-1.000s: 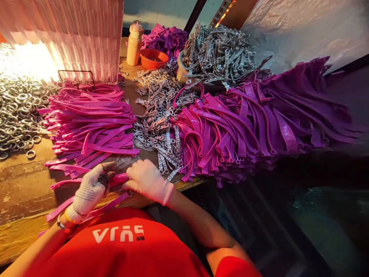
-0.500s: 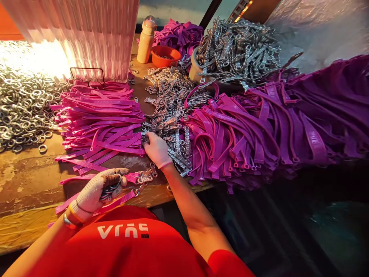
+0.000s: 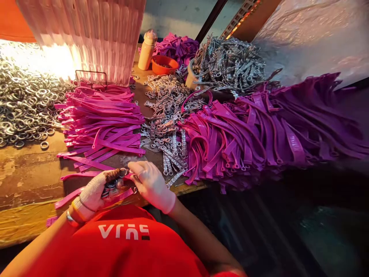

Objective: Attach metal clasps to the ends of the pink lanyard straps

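Note:
My left hand (image 3: 96, 191), in a pale knit glove with a brown-wrapped thumb, is closed around several metal rings (image 3: 108, 189). One ring (image 3: 124, 172) stands at its thumb tip. My right hand (image 3: 151, 182), in a thin white glove, has its fingers pinched together against that ring; what they grip is hidden. Beneath both hands lie a few pink straps (image 3: 73, 197), their right ends partly covered. Left of centre is a stack of pink straps (image 3: 100, 111). Just beyond my right hand, silver metal link pieces (image 3: 170, 161) lie on the wooden table (image 3: 31, 173).
A heap of loose rings (image 3: 25, 104) lies at the left under bright light. Purple straps (image 3: 245, 134) spread over the right side. Behind stand a cream bottle (image 3: 146, 52), an orange bowl (image 3: 164, 69) and a tub (image 3: 190, 79) heaped with metal links.
My right hand has come back from the metal links beside the strap stack to meet my left hand. A ring now shows at the left thumb tip. The view has shifted slightly.

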### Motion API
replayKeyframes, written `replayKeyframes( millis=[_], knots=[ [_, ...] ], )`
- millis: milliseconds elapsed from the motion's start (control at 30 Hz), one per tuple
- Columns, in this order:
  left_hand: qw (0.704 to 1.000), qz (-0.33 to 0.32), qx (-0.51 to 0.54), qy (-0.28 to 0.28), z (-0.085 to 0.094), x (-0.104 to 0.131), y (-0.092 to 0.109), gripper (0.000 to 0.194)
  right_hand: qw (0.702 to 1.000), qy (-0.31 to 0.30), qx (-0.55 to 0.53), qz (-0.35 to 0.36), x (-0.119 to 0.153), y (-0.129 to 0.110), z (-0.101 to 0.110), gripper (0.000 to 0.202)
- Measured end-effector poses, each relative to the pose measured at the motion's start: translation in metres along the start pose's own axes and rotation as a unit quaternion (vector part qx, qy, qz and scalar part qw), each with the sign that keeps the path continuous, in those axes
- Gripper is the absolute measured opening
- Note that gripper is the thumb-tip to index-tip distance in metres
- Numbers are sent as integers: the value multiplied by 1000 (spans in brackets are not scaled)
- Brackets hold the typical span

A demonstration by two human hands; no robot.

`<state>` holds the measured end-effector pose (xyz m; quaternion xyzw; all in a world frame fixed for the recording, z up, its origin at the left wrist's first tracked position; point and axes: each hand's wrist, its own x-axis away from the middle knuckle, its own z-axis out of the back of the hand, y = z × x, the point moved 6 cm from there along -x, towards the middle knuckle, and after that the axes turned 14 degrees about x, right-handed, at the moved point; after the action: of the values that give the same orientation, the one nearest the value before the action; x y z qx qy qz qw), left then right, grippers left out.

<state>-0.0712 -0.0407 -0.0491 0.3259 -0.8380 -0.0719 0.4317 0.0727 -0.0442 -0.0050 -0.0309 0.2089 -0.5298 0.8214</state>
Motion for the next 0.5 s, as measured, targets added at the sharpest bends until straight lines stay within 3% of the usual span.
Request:
replayKeyframes(
  millis=[100,267,333,400,500],
  knots=[
    [998,-17,53,-33,-11,7,0,16,995,-2,-75,-70,4,-3,-8,34],
    [994,-61,60,-71,-13,5,-7,23,948,-24,-286,-136,1,-8,-21,22],
    [992,-108,-16,-69,-10,4,-7,26,931,-30,-324,-167,1,-8,-25,21],
    [971,-184,-149,-44,-7,7,0,25,932,-38,-310,-184,3,-5,-26,19],
    [885,-310,-348,5,-8,15,14,15,955,-33,-243,-168,5,0,-23,19]
  ],
)
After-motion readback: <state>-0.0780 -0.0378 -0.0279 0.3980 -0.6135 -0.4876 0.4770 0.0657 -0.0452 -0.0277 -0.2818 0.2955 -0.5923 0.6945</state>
